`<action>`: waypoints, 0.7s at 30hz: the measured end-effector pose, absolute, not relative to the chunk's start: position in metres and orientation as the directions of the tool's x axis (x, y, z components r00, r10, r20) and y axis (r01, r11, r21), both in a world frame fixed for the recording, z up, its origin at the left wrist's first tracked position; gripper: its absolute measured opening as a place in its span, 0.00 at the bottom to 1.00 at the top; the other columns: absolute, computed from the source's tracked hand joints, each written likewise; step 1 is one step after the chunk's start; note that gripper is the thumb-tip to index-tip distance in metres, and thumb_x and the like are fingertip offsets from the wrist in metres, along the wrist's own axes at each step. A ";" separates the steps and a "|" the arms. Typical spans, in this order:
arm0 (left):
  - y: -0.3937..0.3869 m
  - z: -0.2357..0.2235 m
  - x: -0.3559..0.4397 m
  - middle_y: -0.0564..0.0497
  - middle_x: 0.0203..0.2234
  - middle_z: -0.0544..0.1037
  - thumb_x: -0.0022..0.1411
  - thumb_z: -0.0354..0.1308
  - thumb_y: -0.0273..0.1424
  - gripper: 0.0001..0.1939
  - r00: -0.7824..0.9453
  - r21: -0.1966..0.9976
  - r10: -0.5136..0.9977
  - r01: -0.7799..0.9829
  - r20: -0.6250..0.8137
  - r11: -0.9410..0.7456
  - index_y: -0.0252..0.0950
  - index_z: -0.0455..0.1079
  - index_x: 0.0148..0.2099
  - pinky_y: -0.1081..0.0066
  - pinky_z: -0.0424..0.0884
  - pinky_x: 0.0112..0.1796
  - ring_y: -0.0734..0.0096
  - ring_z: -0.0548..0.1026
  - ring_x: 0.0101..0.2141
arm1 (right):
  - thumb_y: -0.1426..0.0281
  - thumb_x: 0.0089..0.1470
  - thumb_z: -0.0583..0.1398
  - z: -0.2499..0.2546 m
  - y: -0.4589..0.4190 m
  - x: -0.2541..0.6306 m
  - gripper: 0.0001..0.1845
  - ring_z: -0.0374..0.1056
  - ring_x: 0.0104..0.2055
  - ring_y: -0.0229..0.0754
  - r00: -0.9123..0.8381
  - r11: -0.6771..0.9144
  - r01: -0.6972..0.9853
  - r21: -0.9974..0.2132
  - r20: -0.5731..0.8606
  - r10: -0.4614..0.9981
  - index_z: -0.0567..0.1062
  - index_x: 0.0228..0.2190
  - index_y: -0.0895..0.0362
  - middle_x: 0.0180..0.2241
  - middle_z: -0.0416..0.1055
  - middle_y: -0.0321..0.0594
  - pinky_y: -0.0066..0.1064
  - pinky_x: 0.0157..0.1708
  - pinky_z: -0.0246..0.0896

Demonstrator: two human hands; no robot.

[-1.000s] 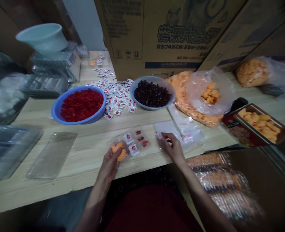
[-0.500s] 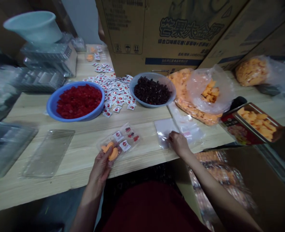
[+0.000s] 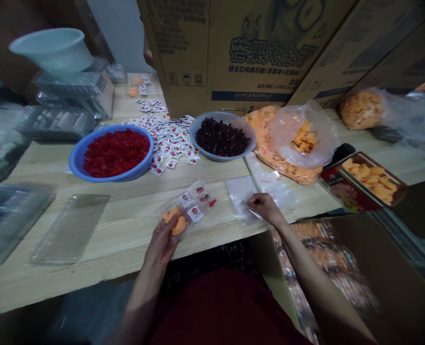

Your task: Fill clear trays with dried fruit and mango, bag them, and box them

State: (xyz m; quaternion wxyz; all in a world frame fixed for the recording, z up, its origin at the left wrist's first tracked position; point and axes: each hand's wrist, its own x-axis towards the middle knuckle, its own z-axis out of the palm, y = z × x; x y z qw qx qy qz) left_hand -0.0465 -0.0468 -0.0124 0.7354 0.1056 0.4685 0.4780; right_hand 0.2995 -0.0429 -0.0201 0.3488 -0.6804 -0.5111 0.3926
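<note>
My left hand (image 3: 161, 242) grips the near end of a small clear plastic tray (image 3: 187, 211) at the table's front edge. The tray holds orange dried-fruit pieces, red-and-white sachets and a few red candied bits. My right hand (image 3: 264, 207) is closed in a pinch on the top sheet of a stack of clear plastic bags (image 3: 244, 194) lying flat to the right of the tray.
A blue bowl of red candied fruit (image 3: 113, 153), a pile of sachets (image 3: 169, 139) and a bowl of dark dried fruit (image 3: 221, 136) stand further back. Bags of orange pieces (image 3: 291, 143), a filled tin (image 3: 369, 179), empty clear trays (image 3: 70, 227) and cardboard boxes (image 3: 241, 48) surround them.
My right hand has slid a little to the right on the bag stack and pinched a sheet. My left hand keeps its hold on the tray.
</note>
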 end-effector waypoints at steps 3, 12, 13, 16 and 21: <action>-0.046 -0.005 -0.027 0.46 0.38 0.83 0.58 0.65 0.24 0.12 0.139 0.576 0.805 -0.630 -0.577 0.521 0.31 0.75 0.46 0.77 0.78 0.32 0.70 0.81 0.33 | 0.56 0.42 0.65 -0.023 -0.038 0.296 0.18 0.58 0.20 0.34 0.176 -0.242 0.348 -0.906 -0.190 0.966 0.72 0.17 0.57 0.17 0.68 0.35 0.28 0.23 0.54; -0.040 -0.017 0.027 0.45 0.45 0.81 0.54 0.70 0.31 0.21 0.206 0.651 0.851 -0.566 -0.483 0.506 0.33 0.72 0.50 0.70 0.76 0.43 0.68 0.80 0.39 | 0.58 0.41 0.65 -0.033 -0.038 0.285 0.15 0.64 0.22 0.37 0.180 -0.268 0.240 -0.933 -0.228 0.957 0.73 0.20 0.57 0.20 0.71 0.37 0.30 0.25 0.62; -0.042 -0.021 0.025 0.45 0.45 0.81 0.54 0.70 0.32 0.22 0.193 0.668 0.858 -0.554 -0.477 0.496 0.34 0.72 0.50 0.71 0.75 0.44 0.69 0.80 0.39 | 0.57 0.43 0.64 -0.033 -0.040 0.286 0.16 0.65 0.22 0.38 0.203 -0.265 0.238 -0.934 -0.219 0.954 0.72 0.21 0.57 0.20 0.71 0.37 0.31 0.26 0.62; -0.050 -0.027 0.019 0.46 0.47 0.80 0.55 0.70 0.35 0.24 0.148 0.734 0.880 -0.498 -0.452 0.461 0.35 0.71 0.52 0.69 0.73 0.45 0.68 0.79 0.41 | 0.58 0.48 0.61 -0.030 -0.045 0.285 0.14 0.66 0.23 0.39 0.261 -0.237 0.267 -0.934 -0.166 0.951 0.71 0.23 0.56 0.20 0.71 0.37 0.31 0.27 0.62; -0.066 -0.021 0.022 0.46 0.47 0.79 0.55 0.68 0.39 0.25 0.092 0.844 0.918 -0.368 -0.385 0.391 0.35 0.71 0.53 0.65 0.69 0.50 0.63 0.77 0.46 | 0.66 0.47 0.59 -0.025 -0.047 0.268 0.07 0.61 0.24 0.38 0.314 -0.160 0.406 -0.900 -0.027 0.949 0.70 0.22 0.55 0.21 0.68 0.35 0.29 0.27 0.55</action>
